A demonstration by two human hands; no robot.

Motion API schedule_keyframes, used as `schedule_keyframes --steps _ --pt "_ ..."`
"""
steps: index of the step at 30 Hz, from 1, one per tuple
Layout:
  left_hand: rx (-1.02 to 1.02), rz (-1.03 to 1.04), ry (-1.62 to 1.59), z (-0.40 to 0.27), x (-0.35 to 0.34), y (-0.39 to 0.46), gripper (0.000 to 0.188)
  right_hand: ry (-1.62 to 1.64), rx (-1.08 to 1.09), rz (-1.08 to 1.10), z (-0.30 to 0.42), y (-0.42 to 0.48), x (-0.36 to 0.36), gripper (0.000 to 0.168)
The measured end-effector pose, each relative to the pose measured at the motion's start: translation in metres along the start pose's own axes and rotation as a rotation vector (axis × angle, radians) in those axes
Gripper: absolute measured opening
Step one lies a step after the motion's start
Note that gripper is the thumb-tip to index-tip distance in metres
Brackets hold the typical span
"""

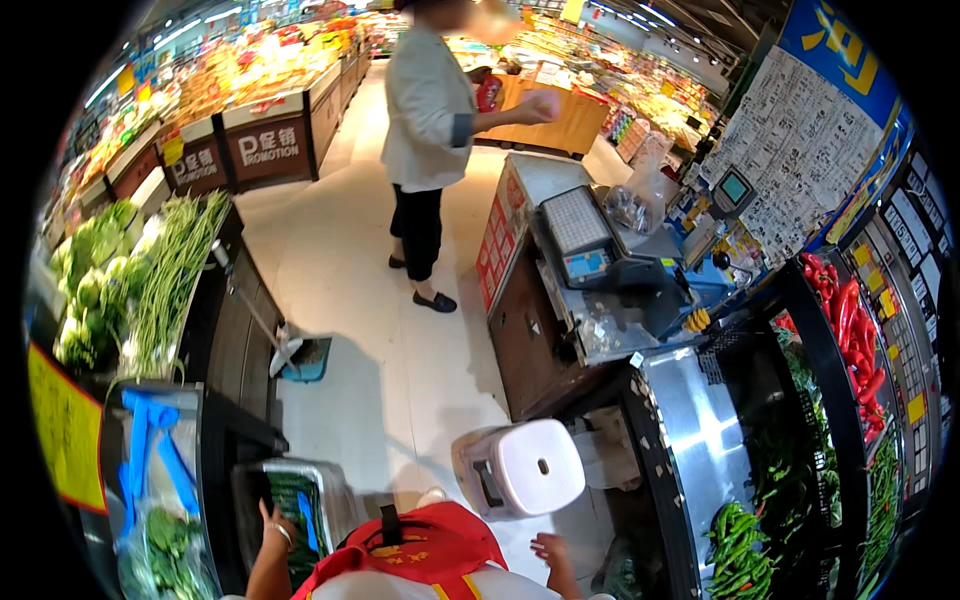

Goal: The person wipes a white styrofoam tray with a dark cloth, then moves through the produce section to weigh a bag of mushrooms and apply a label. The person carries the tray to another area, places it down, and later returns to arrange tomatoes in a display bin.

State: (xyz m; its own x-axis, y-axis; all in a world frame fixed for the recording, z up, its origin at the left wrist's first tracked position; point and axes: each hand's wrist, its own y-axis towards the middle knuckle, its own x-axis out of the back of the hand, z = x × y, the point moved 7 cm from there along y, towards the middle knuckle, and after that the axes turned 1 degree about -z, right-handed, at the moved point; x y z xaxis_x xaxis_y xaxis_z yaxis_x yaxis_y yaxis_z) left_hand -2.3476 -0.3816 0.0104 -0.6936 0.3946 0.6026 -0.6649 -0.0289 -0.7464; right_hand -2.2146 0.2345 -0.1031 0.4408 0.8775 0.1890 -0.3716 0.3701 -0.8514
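My left hand (277, 523), with a bracelet at the wrist, is over the left edge of a plastic crate (336, 480) that holds dark green vegetables (289, 491) and a blue strip (306, 517). Whether its fingers touch the crate I cannot tell. My right hand (550, 549) hangs at the lower right with its fingers apart, holding nothing, just below a white plastic stool (541, 466). A red apron (420, 544) covers my front, between the hands.
Leafy greens (169, 532) and blue strips (139, 442) lie left; long beans (176, 277) and a dustpan (307, 360) stand beyond. A person (427, 127) stands ahead holding packages. At right are a weighing scale (592, 232), green peppers (739, 551) and red peppers (855, 337).
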Motion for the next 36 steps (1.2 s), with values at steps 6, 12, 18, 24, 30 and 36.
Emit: schedule_keyframes --steps 6,12,18,24,30,36 --pt "0.080 -0.030 -1.012 0.006 0.031 0.101 0.052 -0.128 0.688 -0.128 0.256 0.069 -0.067 0.021" --pt "0.014 0.194 -0.578 0.021 0.131 0.232 0.053 0.229 0.900 -0.101 0.448 0.053 -0.127 0.029" --pt "-0.073 -0.057 -0.454 0.046 0.336 0.366 0.046 0.459 0.802 -0.227 0.523 0.079 -0.146 0.035" --pt "-0.539 -0.433 -0.368 -0.029 0.583 0.454 0.037 0.505 0.804 -0.444 0.568 0.102 -0.132 0.042" --pt "-0.692 -0.432 -0.390 -0.132 0.695 0.503 0.033 0.562 0.815 -0.606 0.619 0.129 -0.093 0.058" --pt "-0.545 -0.056 -0.191 -0.148 0.679 0.564 0.039 0.600 0.679 -0.518 0.675 0.151 -0.086 0.081"
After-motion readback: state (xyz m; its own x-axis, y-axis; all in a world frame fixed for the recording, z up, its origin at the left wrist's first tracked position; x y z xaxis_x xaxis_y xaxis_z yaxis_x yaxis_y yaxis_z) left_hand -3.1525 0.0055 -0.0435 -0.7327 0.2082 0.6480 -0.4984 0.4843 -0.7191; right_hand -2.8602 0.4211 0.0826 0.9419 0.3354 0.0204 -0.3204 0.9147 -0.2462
